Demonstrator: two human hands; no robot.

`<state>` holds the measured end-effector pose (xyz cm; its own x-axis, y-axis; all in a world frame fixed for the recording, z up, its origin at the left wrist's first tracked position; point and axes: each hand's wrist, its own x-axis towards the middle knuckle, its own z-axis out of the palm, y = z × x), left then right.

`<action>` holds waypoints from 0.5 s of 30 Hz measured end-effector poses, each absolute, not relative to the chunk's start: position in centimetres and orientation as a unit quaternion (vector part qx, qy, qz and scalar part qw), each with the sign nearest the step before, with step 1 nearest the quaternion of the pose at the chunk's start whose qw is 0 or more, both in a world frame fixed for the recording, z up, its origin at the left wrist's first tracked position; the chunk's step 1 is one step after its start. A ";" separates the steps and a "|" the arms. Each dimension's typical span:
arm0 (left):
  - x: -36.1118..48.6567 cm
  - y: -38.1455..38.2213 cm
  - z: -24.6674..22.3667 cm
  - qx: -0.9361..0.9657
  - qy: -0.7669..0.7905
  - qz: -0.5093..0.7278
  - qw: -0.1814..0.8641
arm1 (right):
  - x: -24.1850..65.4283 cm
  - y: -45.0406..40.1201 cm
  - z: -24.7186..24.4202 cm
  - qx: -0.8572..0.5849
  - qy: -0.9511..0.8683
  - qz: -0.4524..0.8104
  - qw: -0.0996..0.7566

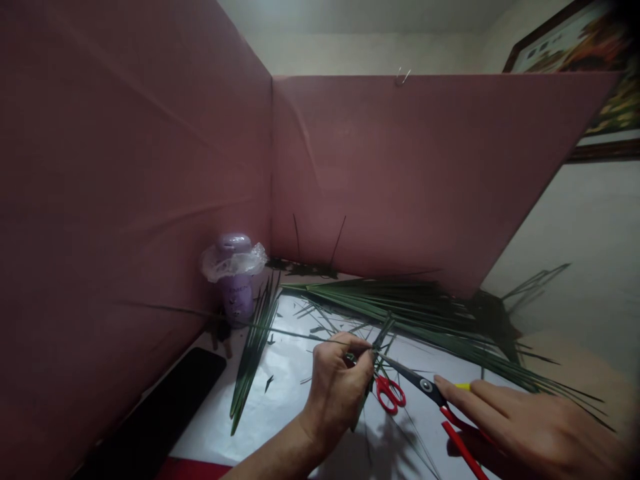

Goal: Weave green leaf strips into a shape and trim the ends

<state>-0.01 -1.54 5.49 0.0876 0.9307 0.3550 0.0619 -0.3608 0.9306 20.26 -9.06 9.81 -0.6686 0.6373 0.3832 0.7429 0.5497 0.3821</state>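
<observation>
My left hand (337,380) pinches a piece of folded green leaf (383,333), with a long thin leaf strip (280,329) trailing out to the left. My right hand (530,420) grips a pair of scissors (425,385) with dark blades and red handles. The scissor tips reach the leaf right beside my left fingertips; whether the blades are fully closed I cannot tell. A second, smaller pair of red-handled scissors (390,393) lies on the white surface below the leaf, its blades hidden.
Bundles of long green leaves lie at the back (370,293) and left (253,363). Leaf scraps (270,382) dot the white tabletop (285,427). A purple bottle (237,287) with clear plastic stands by the pink partition (400,167). A black flat object (165,413) lies left.
</observation>
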 end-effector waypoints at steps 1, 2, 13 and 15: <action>0.0 -1.6 5.5 0.623 0.402 0.545 0.392 | 20.4 -9.1 9.7 -0.395 -0.878 -0.258 0.073; 0.0 -1.6 5.5 0.626 0.403 0.547 0.384 | 20.5 -9.0 9.5 -0.393 -0.881 -0.258 0.057; -0.1 -1.7 5.4 0.639 0.396 0.550 0.365 | 21.1 -9.0 8.9 -0.360 -0.885 -0.285 0.082; -0.1 -1.7 5.4 0.639 0.398 0.547 0.368 | 21.2 -9.0 8.7 -0.366 -0.883 -0.278 0.101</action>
